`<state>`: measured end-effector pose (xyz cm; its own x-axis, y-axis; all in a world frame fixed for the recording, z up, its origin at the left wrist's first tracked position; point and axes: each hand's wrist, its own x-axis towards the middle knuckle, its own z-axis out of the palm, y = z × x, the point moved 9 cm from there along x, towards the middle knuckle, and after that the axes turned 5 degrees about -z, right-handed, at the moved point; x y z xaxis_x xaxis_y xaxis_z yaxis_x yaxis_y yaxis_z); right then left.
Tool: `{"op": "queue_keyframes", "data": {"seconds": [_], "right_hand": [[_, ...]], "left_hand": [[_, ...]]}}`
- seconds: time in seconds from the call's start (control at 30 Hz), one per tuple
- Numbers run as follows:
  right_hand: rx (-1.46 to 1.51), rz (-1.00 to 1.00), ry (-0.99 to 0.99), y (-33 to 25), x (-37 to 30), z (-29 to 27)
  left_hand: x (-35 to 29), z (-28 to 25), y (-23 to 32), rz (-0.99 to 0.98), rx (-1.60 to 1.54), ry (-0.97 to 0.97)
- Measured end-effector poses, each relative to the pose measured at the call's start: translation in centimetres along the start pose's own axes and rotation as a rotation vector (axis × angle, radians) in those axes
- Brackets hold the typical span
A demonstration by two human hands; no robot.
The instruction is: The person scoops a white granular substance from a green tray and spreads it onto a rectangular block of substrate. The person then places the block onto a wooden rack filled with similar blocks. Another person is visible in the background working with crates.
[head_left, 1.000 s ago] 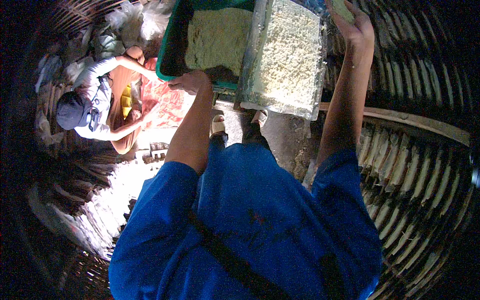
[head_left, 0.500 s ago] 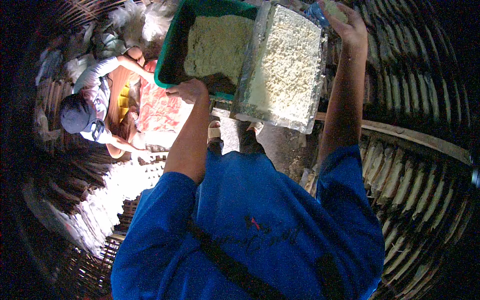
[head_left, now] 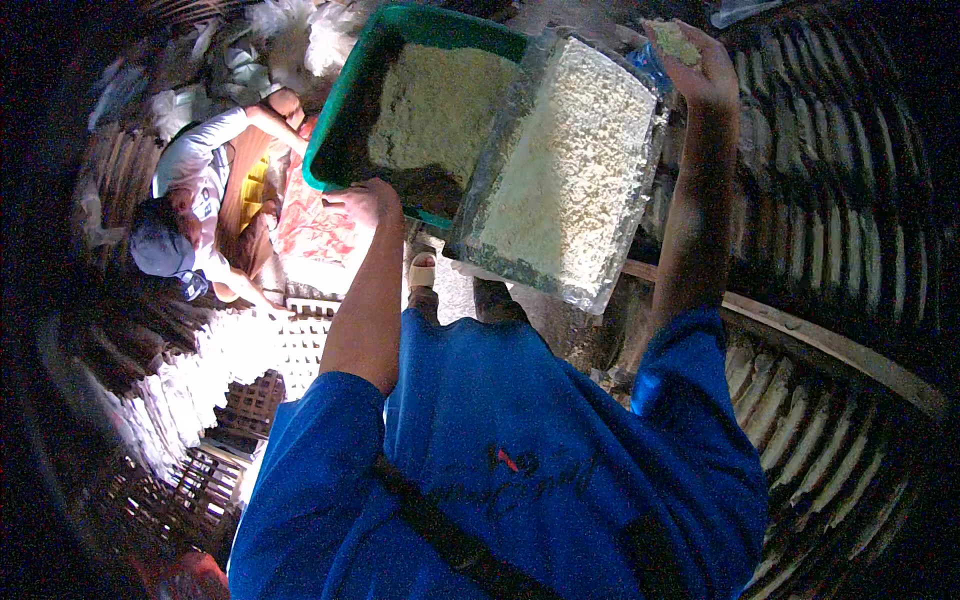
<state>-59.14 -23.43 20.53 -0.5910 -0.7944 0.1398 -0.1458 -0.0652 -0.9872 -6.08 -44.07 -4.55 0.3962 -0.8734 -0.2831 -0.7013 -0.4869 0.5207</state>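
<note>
My left hand (head_left: 365,203) grips the near edge of a green tub (head_left: 322,150), its fingers partly hidden by the wall. Inside the tub lies a layer of pale, coarse granular material (head_left: 435,115). Overlapping the tub's right side is a shallow tray edged with clear plastic (head_left: 500,262), spread with whitish crumbly material (head_left: 585,160). My right hand (head_left: 712,75), palm up and cupped, holds a handful of pale crumbs (head_left: 676,44) beyond the tray's far right corner. Something blue (head_left: 648,68) shows beside that hand.
At the left a co-worker (head_left: 185,215) in a cap bends over a red and white sheet (head_left: 320,225). Long rows of stacked slats (head_left: 830,210) line the right, with a wooden rail (head_left: 830,345) between them. Woven bamboo (head_left: 245,400) stands at lower left.
The tub and tray sit slightly lower in view, the tray's near end closer to me. More of my right palm and its crumbs shows. The co-worker has shifted a little.
</note>
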Motion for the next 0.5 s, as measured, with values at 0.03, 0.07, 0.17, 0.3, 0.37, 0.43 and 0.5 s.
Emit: {"op": "queue_keyframes", "data": {"seconds": [0.03,0.07,0.17,0.3,0.37,0.43,0.5], "right_hand": [[0.407,0.144,0.043,2.4,1.1,-2.5],[0.816,0.282,0.074,4.0,1.6,-3.4],[1.027,0.244,-0.139,1.3,1.7,3.5],[1.039,0.213,-0.127,0.4,1.1,3.2],[1.044,0.204,-0.155,0.1,1.5,3.9],[1.025,0.203,-0.147,0.3,1.8,2.8],[0.98,0.157,-0.148,0.1,2.0,1.3]], "left_hand": [[-0.8,0.1,0.9,0.033,0.031,0.016],[-1.3,0.3,1.4,0.057,0.057,0.037],[2.6,1.5,-2.2,0.134,0.129,0.186],[4.9,4.6,-2.8,0.252,0.224,0.257],[6.7,4.4,-3.9,0.277,0.195,0.305],[5.3,4.2,-2.9,0.221,0.174,0.287],[1.7,1.7,-0.8,0.138,0.083,0.24]]}}
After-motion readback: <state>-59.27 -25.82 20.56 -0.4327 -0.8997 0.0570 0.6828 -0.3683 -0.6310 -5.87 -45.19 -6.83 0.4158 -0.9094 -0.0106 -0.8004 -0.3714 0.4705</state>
